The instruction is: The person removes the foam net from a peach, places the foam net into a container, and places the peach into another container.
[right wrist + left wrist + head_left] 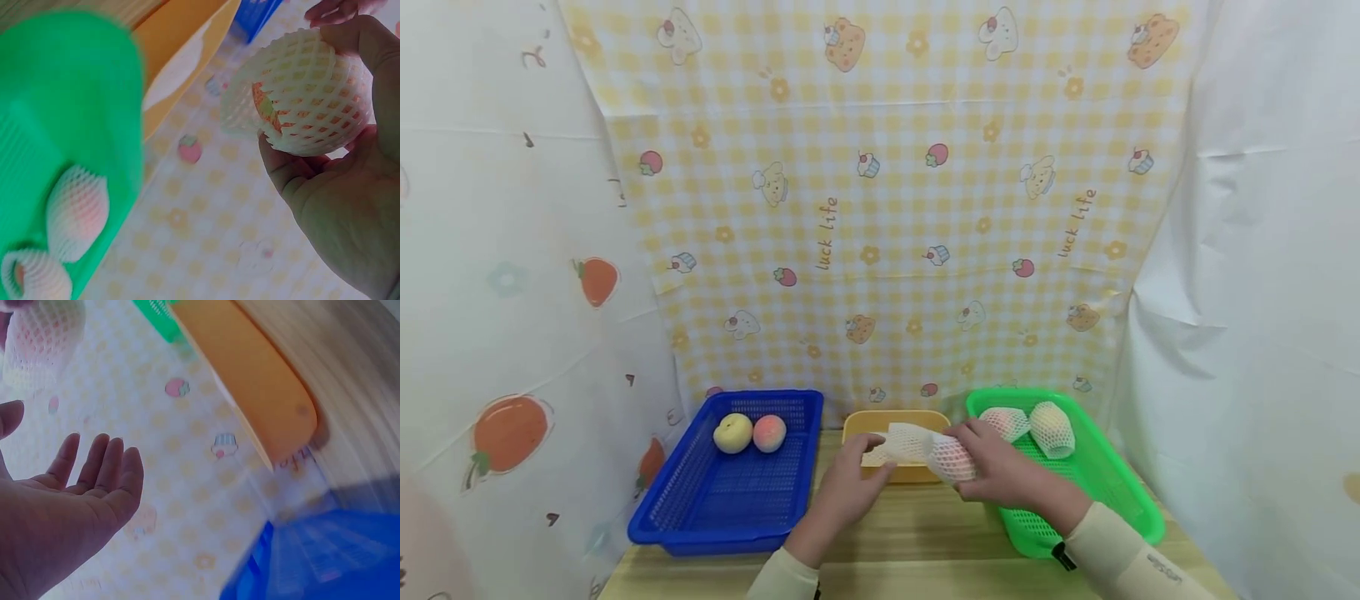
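My right hand (1003,468) grips a pinkish peach in a white foam net (951,460), held up over the table between the baskets. In the right wrist view, the fingers and thumb curl round the netted peach (312,94), and some red and yellow skin shows through a gap. My left hand (852,487) is held a little to the left of it, fingers apart and nothing in the palm. The left wrist view shows that hand (81,500) loosely spread, with the netted peach (44,344) apart from its fingertips.
An orange-yellow bin (917,475) with white foam netting stands behind the hands. The blue basket (722,517) at left holds a yellow fruit (733,433) and a pink peach (769,433). Two netted fruits (1052,429) lie in the green basket (1138,508) at right.
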`<state>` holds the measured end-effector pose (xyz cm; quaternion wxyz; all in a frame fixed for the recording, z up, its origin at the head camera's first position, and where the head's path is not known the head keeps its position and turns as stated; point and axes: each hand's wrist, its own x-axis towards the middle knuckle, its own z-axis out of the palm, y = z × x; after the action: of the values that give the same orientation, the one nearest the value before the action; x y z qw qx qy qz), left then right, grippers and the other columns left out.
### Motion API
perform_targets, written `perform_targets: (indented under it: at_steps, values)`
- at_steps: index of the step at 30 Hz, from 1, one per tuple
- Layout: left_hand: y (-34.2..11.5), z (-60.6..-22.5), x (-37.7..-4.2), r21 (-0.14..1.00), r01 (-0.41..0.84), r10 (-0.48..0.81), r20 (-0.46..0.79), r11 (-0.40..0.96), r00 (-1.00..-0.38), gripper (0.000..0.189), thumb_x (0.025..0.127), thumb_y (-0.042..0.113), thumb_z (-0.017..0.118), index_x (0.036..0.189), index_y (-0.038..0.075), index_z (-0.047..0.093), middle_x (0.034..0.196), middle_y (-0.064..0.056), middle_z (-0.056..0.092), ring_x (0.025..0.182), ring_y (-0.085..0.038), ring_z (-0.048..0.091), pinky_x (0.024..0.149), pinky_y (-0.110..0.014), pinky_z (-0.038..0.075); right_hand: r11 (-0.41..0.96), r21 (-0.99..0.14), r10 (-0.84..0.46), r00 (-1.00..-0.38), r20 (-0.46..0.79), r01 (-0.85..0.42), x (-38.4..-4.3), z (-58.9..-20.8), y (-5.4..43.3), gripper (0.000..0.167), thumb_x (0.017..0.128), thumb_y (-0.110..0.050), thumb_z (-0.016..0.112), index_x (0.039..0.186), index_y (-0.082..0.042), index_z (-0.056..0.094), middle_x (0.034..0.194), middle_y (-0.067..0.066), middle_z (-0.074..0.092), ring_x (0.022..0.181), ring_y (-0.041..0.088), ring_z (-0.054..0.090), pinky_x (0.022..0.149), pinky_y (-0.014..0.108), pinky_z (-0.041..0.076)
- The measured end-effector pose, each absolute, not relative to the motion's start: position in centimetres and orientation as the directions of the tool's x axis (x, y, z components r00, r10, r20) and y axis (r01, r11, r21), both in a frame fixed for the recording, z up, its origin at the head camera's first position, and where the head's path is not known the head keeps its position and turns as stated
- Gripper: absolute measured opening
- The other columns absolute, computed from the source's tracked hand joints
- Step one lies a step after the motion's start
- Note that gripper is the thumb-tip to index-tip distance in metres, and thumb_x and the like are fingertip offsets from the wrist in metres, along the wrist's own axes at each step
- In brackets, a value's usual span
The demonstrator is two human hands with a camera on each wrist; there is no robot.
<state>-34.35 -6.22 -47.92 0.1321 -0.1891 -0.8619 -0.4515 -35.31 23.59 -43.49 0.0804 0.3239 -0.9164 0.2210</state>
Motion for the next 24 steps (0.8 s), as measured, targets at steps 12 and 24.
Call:
perform_targets:
  at_steps: [12, 24]
  values:
    - [-8.0, -48.3, -34.4, 0.76, 0.425, 0.176, 0.392, 0.491, -0.903, 0.039, 0.108, 0.037, 0.074, 0.135, 0.01, 0.069, 0.138, -0.012, 0.065, 0.123, -0.032, 0.064, 0.092, -0.045, 0.058, 0.658, -0.368, -0.61, -0.752, 0.25, -0.657, -34.9, -43.6, 19.8, 0.07, 0.088, -0.022, 0.091, 0.149, -0.021, 0.057, 0.132, 0.0, 0.051, 0.108, 0.015, 0.056, 0.081, 0.029, 0.057]
    - [-8.4, -48.4, -34.3, 0.782, 0.409, 0.161, 0.379, 0.471, -0.911, 0.031, 0.108, 0.031, 0.074, 0.131, 0.012, 0.07, 0.137, -0.013, 0.065, 0.116, -0.027, 0.065, 0.087, -0.042, 0.059, 0.687, -0.296, -0.647, -0.744, 0.168, -0.664, -36.1, -49.8, 17.0, 0.07, 0.084, -0.03, 0.095, 0.143, -0.021, 0.06, 0.122, -0.004, 0.054, 0.106, 0.01, 0.053, 0.086, 0.031, 0.055]
